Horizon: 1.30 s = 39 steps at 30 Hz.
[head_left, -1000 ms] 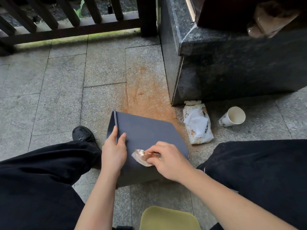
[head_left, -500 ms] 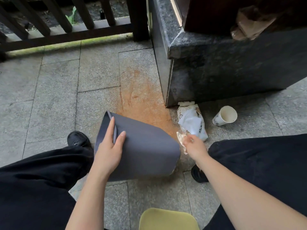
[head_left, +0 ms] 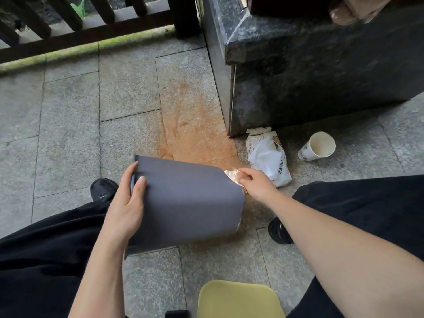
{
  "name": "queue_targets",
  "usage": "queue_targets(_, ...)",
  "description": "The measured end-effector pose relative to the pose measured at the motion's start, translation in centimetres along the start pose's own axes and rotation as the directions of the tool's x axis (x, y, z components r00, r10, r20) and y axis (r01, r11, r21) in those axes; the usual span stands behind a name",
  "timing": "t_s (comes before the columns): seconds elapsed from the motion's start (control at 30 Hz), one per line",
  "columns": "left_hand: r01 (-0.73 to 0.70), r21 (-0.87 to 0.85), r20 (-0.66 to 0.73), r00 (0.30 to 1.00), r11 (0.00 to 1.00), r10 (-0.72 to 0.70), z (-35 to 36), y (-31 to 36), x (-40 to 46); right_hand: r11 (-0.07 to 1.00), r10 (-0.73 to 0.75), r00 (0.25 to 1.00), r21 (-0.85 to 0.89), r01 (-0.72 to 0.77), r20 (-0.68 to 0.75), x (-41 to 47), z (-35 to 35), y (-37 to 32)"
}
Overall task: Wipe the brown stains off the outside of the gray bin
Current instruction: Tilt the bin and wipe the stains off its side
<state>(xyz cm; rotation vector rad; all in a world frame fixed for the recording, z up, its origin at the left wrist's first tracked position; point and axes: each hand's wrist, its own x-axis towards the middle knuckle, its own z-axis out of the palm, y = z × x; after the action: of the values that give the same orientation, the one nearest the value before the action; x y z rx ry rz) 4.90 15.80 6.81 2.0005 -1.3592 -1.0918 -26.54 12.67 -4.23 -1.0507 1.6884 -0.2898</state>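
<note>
The gray bin (head_left: pixel 188 203) lies tipped on its side on the stone floor between my legs, its rim to the left. My left hand (head_left: pixel 128 203) grips that rim, fingers spread over the upper wall. My right hand (head_left: pixel 257 184) pinches a crumpled wipe (head_left: pixel 232 176), stained brown, against the bin's right end near the base corner. A thin brown smear shows along the bin's lower right edge (head_left: pixel 239 222). The upper wall looks plain gray.
A pack of wet wipes (head_left: pixel 268 157) lies just right of the bin, a tipped paper cup (head_left: pixel 317 146) beyond it. An orange-brown stain (head_left: pixel 192 131) covers the floor tile. A dark stone plinth (head_left: pixel 298 76) rises behind. A yellow stool (head_left: pixel 238 299) is at the bottom.
My right hand left the bin's upper wall with the wipe and swung to the bin's right end. My left hand slid along the rim as the bin turned slightly.
</note>
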Motion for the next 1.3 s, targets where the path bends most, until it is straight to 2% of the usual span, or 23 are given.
queue_targets(0.13,0.012,0.043,-0.036,0.999,0.999,-0.01,-0.2,-0.2,0.5,0.997,-0.043,0.991,0.06,0.051,-0.128,-0.8,1.1,0.6)
queue_targets(0.33,0.04,0.071,-0.091,0.995,0.997,-0.033,-0.4,-0.5,1.0,0.992,-0.104,0.956,0.039,0.12,-0.275,-2.4,2.4,1.4)
queue_targets(0.57,0.044,0.057,-0.104,0.994,0.997,-0.038,-0.2,-0.2,0.9,0.988,-0.075,0.901,0.092,0.126,-0.427,-4.7,4.5,2.0)
queue_targets(0.83,0.098,-0.007,-0.167,0.981,0.995,-0.098,-0.2,-0.8,1.3,0.995,-0.04,0.86,0.062,0.083,-0.509,-6.4,6.6,1.9)
queue_targets(1.0,0.161,-0.091,-0.235,0.955,0.983,-0.179,-0.1,-1.7,1.9,0.995,-0.091,0.875,-0.07,0.066,-0.476,-7.6,7.7,3.1)
queue_targets(1.13,0.197,-0.125,-0.249,0.942,0.972,-0.223,-0.3,-2.4,2.4,0.969,-0.122,0.927,-0.246,0.033,-0.355,-8.5,6.9,3.9)
queue_targets(1.23,0.223,-0.169,-0.255,0.931,0.96,-0.261,-0.5,-2.3,2.9,0.91,-0.051,0.971,-0.411,-0.051,-0.232,-9.5,6.6,4.7)
queue_targets(1.3,0.227,-0.217,-0.297,0.911,0.949,-0.286,-0.5,-2.2,3.1,0.888,0.027,0.976,-0.444,-0.123,-0.216,-9.8,6.5,5.1)
